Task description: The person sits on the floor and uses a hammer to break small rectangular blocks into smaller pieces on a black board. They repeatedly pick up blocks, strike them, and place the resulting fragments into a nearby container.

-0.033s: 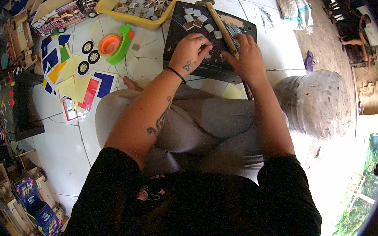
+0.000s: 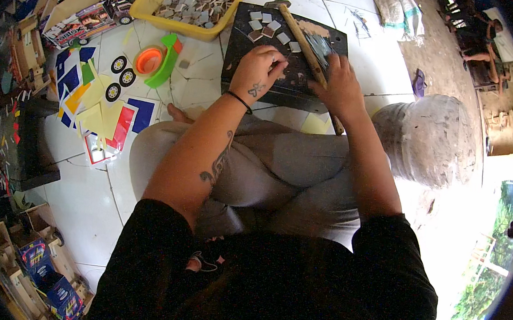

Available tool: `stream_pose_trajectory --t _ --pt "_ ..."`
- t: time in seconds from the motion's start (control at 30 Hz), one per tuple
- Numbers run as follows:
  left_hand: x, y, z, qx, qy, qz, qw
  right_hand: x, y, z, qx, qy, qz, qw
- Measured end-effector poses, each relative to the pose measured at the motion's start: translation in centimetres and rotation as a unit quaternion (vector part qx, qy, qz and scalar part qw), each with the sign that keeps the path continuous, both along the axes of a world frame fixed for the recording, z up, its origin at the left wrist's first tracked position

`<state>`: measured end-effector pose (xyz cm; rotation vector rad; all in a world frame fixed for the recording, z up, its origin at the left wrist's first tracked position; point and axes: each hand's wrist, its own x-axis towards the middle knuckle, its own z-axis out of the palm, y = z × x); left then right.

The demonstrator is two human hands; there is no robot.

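A dark block stands in front of me on the tiled floor. Over its left part is my left hand, thumb and fingers pinched together; whatever they hold is too small to make out. My right hand is open at the block's right side, thumb apart from the fingers, its fingertips beside a pile of thin grey slivers that look like nails. A hammer lies slantwise across the block between my hands, its wooden handle passing under my right hand. Several small square tiles lie left of the hammer.
A yellow basin full of similar squares stands beyond the block. Left are an orange bowl by a green holder, toy wheels, coloured sheets and wooden toy trucks. A wrapped bulky bundle sits to my right.
My right hand has shifted slightly right and toward me, off the nail pile, uncovering more of it and of the hammer handle. The left hand stays put.
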<state>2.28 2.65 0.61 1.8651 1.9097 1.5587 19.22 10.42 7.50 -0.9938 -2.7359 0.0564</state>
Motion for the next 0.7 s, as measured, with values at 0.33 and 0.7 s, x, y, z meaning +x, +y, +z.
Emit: stream_pose_trajectory --t 0.33,0.7 --pt "-0.2 0.6 -0.5 0.014 -0.014 -0.002 1.000 7.6 -0.8 0.9 -0.342 0.202 -0.037 0.917" --pt "0.0 0.4 -0.7 0.028 0.013 0.005 1.000 15.7 -12.3 5.6 -0.226 0.096 -0.104 0.964"
